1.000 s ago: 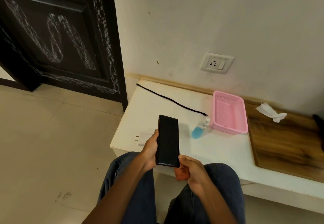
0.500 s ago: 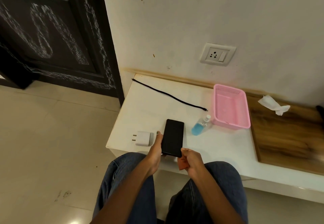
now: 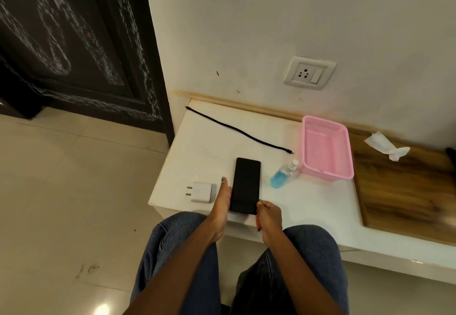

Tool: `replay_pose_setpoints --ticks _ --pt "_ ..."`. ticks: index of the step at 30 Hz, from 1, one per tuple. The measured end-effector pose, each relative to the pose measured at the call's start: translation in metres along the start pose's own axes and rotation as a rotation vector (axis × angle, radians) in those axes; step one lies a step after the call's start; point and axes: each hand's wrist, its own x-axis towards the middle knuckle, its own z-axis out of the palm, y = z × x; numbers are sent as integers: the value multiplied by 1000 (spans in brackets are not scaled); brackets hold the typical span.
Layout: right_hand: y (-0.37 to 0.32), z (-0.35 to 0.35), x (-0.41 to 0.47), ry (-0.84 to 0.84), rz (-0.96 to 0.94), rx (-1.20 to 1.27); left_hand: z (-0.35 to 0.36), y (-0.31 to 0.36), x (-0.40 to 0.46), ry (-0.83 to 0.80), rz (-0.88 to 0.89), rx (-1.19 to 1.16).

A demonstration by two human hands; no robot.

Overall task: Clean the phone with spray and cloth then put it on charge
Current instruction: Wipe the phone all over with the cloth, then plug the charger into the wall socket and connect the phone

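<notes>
The phone [image 3: 245, 186] lay flat and screen-up on the white ledge [image 3: 308, 206], near its front edge. The left hand [image 3: 222, 206] pressed along the phone's left side, thumb stretched forward beside it; the other fingers were hidden, so whether they curled under the phone could not be told. The right hand [image 3: 269, 218] sat at the phone's near right corner with its fingers curled tight; what they gripped, if anything, could not be made out.

Just left of the left thumb stood a white charger plug [image 3: 201, 192], prongs pointing away from the hand. Beyond the right hand's fingers, to the right of the phone, a small spray bottle [image 3: 283, 174] of blue liquid lay tilted against a pink basket [image 3: 328, 175]. A black cable [image 3: 237, 129] ran diagonally across the ledge farther out, past the phone's far end. On the wall above it was a socket [image 3: 309, 72]. A crumpled white cloth [image 3: 385, 145] lay well to the right on the wooden surface [image 3: 407, 191].
</notes>
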Motion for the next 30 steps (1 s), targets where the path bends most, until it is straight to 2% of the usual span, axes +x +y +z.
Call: replay_pose_setpoints --ticks 5,7,11,16,19,24,26,28,30 --pt "4 0 -1 -3 -41 15 1 1 -2 -1 -1 -91" --pt "1 -2 -3 29 -33 116 2 1 -3 16 12 -19" --pt "-12 -12 -1 75 5 471 0 -4 -5 53 59 26" --pt "-12 -19 6 267 107 541 0 -9 -4 176 139 75" --pt "-14 -22 9 292 104 571 -1 -8 -5 198 297 238" --pt "-27 -41 25 375 93 449 -27 11 -2 200 509 569" --pt "-33 -53 31 351 122 427 -42 19 3 236 535 713" --pt "-35 -63 35 294 131 400 -59 25 9 256 504 812" --pt "-32 -68 36 309 130 347 -73 27 15 264 463 883"
